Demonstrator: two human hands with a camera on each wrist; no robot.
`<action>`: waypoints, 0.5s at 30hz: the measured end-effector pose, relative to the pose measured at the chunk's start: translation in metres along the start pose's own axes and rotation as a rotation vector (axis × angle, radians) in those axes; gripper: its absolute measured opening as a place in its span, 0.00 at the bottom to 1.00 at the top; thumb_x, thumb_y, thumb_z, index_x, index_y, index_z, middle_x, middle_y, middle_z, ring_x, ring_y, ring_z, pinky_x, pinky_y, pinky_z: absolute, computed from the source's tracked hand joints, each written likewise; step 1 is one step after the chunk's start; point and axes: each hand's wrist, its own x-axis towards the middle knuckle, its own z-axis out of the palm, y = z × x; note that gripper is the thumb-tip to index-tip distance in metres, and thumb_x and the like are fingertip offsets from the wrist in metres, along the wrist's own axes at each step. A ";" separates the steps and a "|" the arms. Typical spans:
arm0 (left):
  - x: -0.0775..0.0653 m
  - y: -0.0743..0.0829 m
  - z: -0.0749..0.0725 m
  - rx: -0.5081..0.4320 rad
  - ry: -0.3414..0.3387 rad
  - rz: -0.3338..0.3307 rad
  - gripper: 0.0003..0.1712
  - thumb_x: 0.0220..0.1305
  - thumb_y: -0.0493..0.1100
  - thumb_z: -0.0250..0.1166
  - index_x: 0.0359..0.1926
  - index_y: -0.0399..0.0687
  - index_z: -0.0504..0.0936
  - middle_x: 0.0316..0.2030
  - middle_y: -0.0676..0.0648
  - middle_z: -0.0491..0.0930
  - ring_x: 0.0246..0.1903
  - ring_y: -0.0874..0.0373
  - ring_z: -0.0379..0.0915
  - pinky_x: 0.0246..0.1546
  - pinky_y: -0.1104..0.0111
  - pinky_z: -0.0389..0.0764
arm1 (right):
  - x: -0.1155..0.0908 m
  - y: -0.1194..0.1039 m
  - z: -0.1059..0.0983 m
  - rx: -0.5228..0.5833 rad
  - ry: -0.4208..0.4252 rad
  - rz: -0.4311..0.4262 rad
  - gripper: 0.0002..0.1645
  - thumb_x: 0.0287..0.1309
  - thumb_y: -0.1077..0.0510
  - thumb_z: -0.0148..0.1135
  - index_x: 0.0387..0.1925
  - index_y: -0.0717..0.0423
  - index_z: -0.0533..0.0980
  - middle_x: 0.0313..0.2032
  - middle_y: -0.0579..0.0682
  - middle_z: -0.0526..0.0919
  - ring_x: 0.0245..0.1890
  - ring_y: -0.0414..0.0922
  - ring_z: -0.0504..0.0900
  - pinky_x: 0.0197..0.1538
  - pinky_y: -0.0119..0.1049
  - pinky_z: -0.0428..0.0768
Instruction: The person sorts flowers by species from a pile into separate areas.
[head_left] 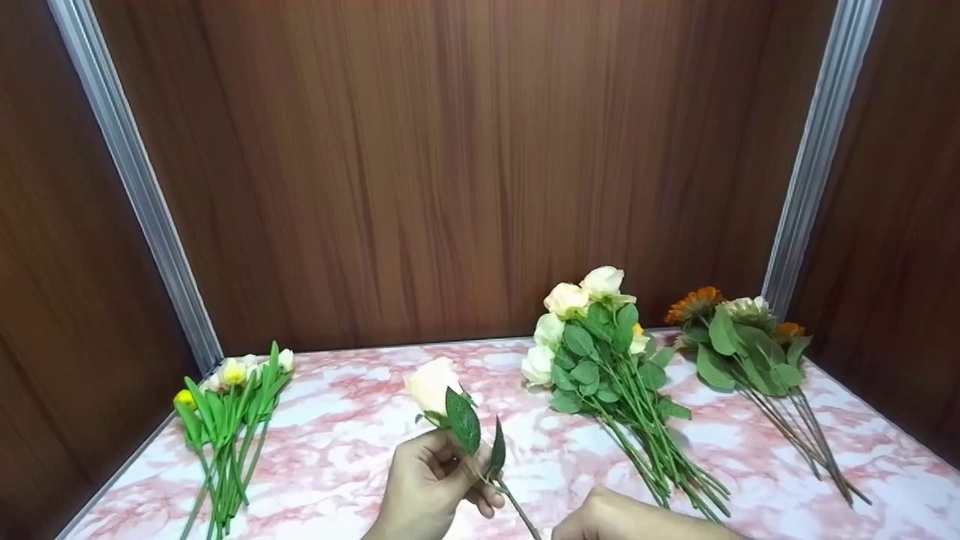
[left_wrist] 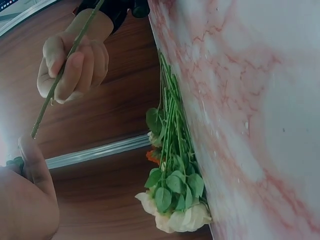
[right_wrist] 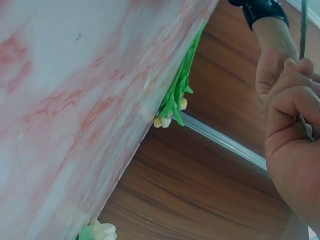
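At near centre, my left hand (head_left: 431, 480) pinches the rose (head_left: 435, 388); farther right, my right hand (head_left: 611, 517) is curled round its stem (head_left: 517, 508).

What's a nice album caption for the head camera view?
Left hand holds a pale rose, right hand on its stem; tulips and more roses lie on the table.

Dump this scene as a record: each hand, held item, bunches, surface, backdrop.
left_hand: left hand pinches the single rose below its bloom
right_hand: right hand grips its lower stem
held_item: pale cream bloom, dark green leaves
bunch_left: yellow and white tulips, lying
bunch_center_right: pale roses, lying
bunch_far_right: orange and pale flowers, lying
surface: pink-and-white marbled table
backdrop: brown wood-grain panels, metallic corner strips
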 end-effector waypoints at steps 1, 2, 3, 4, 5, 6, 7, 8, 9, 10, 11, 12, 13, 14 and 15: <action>0.001 0.000 -0.001 0.015 0.007 0.007 0.20 0.61 0.41 0.61 0.39 0.21 0.71 0.26 0.48 0.79 0.20 0.61 0.80 0.24 0.63 0.83 | 0.000 0.000 0.000 0.002 -0.003 -0.005 0.18 0.59 0.60 0.55 0.13 0.55 0.68 0.09 0.46 0.70 0.17 0.19 0.54 0.14 0.15 0.61; 0.001 0.001 -0.001 0.024 0.013 0.012 0.20 0.61 0.41 0.62 0.39 0.22 0.72 0.26 0.48 0.79 0.20 0.61 0.80 0.24 0.63 0.83 | 0.000 0.000 0.000 0.016 -0.010 -0.002 0.19 0.59 0.60 0.54 0.12 0.55 0.68 0.09 0.47 0.70 0.17 0.19 0.54 0.14 0.15 0.61; 0.002 0.002 -0.002 0.034 0.019 0.017 0.20 0.61 0.41 0.62 0.39 0.22 0.72 0.26 0.48 0.79 0.19 0.62 0.79 0.23 0.64 0.83 | 0.000 0.001 0.000 0.004 -0.012 -0.015 0.20 0.60 0.60 0.54 0.12 0.55 0.68 0.09 0.46 0.69 0.17 0.19 0.53 0.14 0.15 0.61; 0.002 0.002 -0.002 0.044 0.025 0.021 0.20 0.61 0.41 0.62 0.38 0.22 0.72 0.25 0.48 0.79 0.19 0.62 0.79 0.23 0.64 0.83 | 0.000 0.001 0.000 -0.002 -0.013 -0.013 0.20 0.60 0.59 0.54 0.12 0.55 0.67 0.09 0.46 0.69 0.17 0.20 0.53 0.14 0.15 0.61; 0.003 0.003 -0.003 0.052 0.034 0.025 0.19 0.61 0.40 0.62 0.38 0.22 0.72 0.25 0.48 0.79 0.19 0.62 0.79 0.22 0.65 0.83 | 0.000 0.001 0.000 -0.010 -0.014 -0.012 0.20 0.59 0.60 0.54 0.12 0.55 0.67 0.09 0.47 0.69 0.17 0.20 0.53 0.14 0.14 0.61; 0.003 0.003 -0.004 0.058 0.049 0.029 0.19 0.60 0.40 0.62 0.37 0.22 0.73 0.24 0.49 0.80 0.18 0.63 0.78 0.21 0.66 0.82 | 0.000 0.001 -0.001 -0.028 -0.021 -0.013 0.19 0.59 0.59 0.54 0.12 0.55 0.67 0.09 0.46 0.69 0.17 0.20 0.53 0.15 0.14 0.61; 0.004 0.004 -0.005 0.062 0.069 0.034 0.19 0.60 0.40 0.63 0.36 0.22 0.73 0.23 0.49 0.80 0.17 0.63 0.77 0.19 0.67 0.82 | 0.000 0.000 -0.001 -0.027 -0.032 0.000 0.19 0.59 0.59 0.54 0.13 0.54 0.67 0.09 0.46 0.68 0.17 0.20 0.53 0.15 0.14 0.60; 0.005 0.005 -0.005 0.068 0.092 0.038 0.18 0.59 0.40 0.63 0.35 0.22 0.73 0.23 0.49 0.80 0.17 0.63 0.77 0.18 0.69 0.81 | 0.000 -0.001 -0.002 -0.029 -0.042 0.012 0.19 0.59 0.59 0.54 0.13 0.54 0.67 0.09 0.47 0.68 0.17 0.20 0.53 0.16 0.14 0.59; 0.006 0.006 -0.006 0.074 0.118 0.041 0.18 0.58 0.40 0.64 0.34 0.23 0.74 0.22 0.49 0.80 0.16 0.63 0.76 0.17 0.70 0.79 | 0.000 -0.002 -0.003 -0.045 -0.042 0.012 0.18 0.59 0.59 0.54 0.14 0.54 0.67 0.09 0.46 0.68 0.17 0.20 0.53 0.16 0.13 0.60; 0.007 0.007 -0.008 0.078 0.141 0.041 0.17 0.58 0.40 0.64 0.33 0.25 0.74 0.22 0.49 0.80 0.16 0.63 0.75 0.16 0.71 0.78 | -0.001 -0.003 -0.003 -0.038 -0.045 0.028 0.17 0.59 0.58 0.55 0.15 0.54 0.68 0.10 0.46 0.69 0.17 0.19 0.54 0.16 0.13 0.60; 0.008 0.007 -0.010 0.083 0.158 0.036 0.17 0.58 0.41 0.64 0.34 0.26 0.75 0.23 0.49 0.81 0.16 0.63 0.75 0.16 0.72 0.78 | -0.001 -0.003 -0.004 -0.038 -0.044 0.035 0.15 0.58 0.59 0.55 0.16 0.53 0.69 0.11 0.46 0.70 0.18 0.19 0.55 0.17 0.13 0.61; 0.010 0.008 -0.012 0.089 0.162 0.030 0.17 0.58 0.43 0.64 0.35 0.27 0.75 0.24 0.48 0.81 0.17 0.63 0.75 0.16 0.72 0.78 | -0.001 -0.004 -0.005 -0.026 -0.042 0.045 0.14 0.57 0.60 0.56 0.17 0.53 0.70 0.12 0.46 0.71 0.18 0.18 0.56 0.17 0.13 0.62; 0.011 0.009 -0.015 0.101 0.147 0.021 0.18 0.59 0.44 0.63 0.37 0.29 0.75 0.26 0.47 0.81 0.19 0.62 0.75 0.17 0.71 0.78 | -0.002 -0.004 -0.007 -0.016 -0.033 0.056 0.12 0.56 0.62 0.56 0.18 0.53 0.71 0.12 0.46 0.72 0.19 0.18 0.57 0.18 0.13 0.63; 0.013 0.009 -0.019 0.117 0.117 0.014 0.18 0.61 0.45 0.62 0.40 0.30 0.75 0.29 0.45 0.82 0.21 0.62 0.76 0.20 0.71 0.80 | -0.002 -0.003 -0.009 -0.023 -0.020 0.055 0.11 0.56 0.62 0.56 0.19 0.53 0.72 0.13 0.46 0.73 0.20 0.18 0.58 0.19 0.13 0.64; 0.014 0.009 -0.023 0.128 0.079 -0.003 0.19 0.62 0.45 0.61 0.44 0.32 0.74 0.33 0.44 0.82 0.24 0.61 0.77 0.22 0.70 0.81 | -0.003 -0.002 -0.011 -0.041 -0.003 0.052 0.10 0.57 0.63 0.55 0.21 0.53 0.73 0.14 0.45 0.74 0.21 0.18 0.59 0.19 0.13 0.66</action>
